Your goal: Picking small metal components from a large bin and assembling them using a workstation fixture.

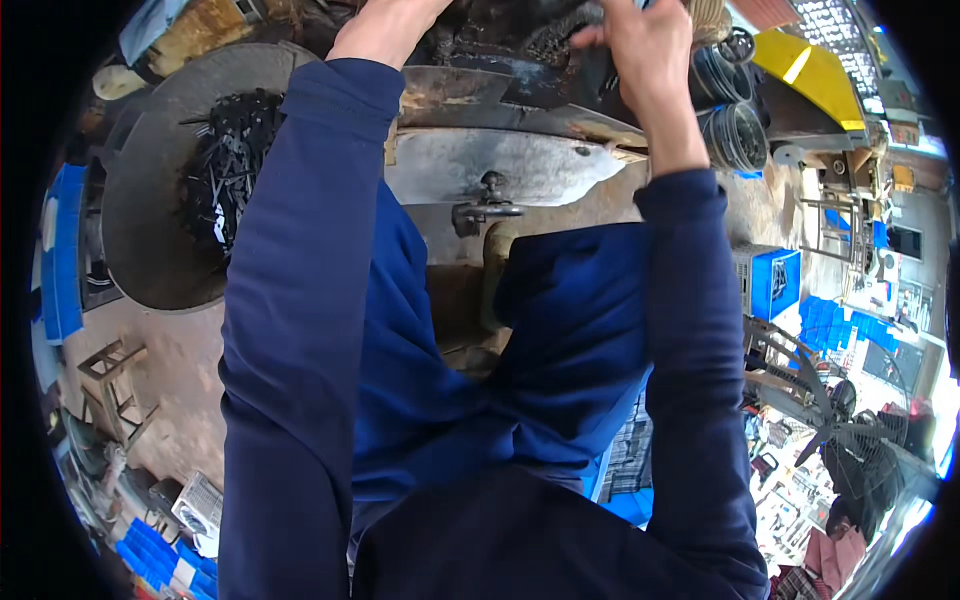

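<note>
Both my arms, in dark blue sleeves, reach to a dark, grimy workbench point(480, 50) at the top. My left hand point(390, 30) is over its left part; the frame's edge cuts off its fingers, so what it holds is hidden. My right hand point(652, 45) is over the bench's right part, fingers curled with one digit pointing left. Whether a small piece is in its grip I cannot make out. Below the bench edge is a worn, whitish board point(490, 165) with a dark metal fitting point(487, 208) under it.
At the left stands a wide round metal pan point(150, 230) with many thin dark metal pieces point(235, 160). Right of the bench are dark round containers point(735, 135) and a yellow panel point(805, 70). A fan point(830, 410), a blue crate point(775, 280) and a wooden stool point(110, 385) stand around.
</note>
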Tool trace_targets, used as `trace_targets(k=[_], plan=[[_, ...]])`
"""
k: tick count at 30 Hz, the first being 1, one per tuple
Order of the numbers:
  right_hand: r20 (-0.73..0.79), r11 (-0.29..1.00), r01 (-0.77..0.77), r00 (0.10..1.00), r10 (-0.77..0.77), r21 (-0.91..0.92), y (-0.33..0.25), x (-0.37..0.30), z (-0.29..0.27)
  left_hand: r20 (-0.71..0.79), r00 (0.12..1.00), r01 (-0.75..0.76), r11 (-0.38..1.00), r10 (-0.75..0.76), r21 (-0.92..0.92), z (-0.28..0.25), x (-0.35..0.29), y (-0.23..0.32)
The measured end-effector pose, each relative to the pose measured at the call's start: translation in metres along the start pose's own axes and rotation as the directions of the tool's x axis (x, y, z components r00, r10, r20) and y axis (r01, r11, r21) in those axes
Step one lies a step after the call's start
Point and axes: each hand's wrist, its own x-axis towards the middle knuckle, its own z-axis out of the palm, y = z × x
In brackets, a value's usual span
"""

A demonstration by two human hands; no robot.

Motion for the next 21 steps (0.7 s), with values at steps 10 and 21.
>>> trace_targets(k=[10, 21], plan=[[-0.026, 0.997, 0.028, 0.999, -0.03, -0.077, 0.042, 0.103, 0.014, 0.182, 0.983, 0.005, 0.991, 0.02, -0.133, 0.045, -0.094, 0.002], [-0.079, 0.995, 0.014, 0.997, -0.023, -0.103, 0.053, 0.124, 0.022, 0.284, 0.924, 0.241, 0.967, -0.254, 0.082, 0.117, -0.197, -0.118]])
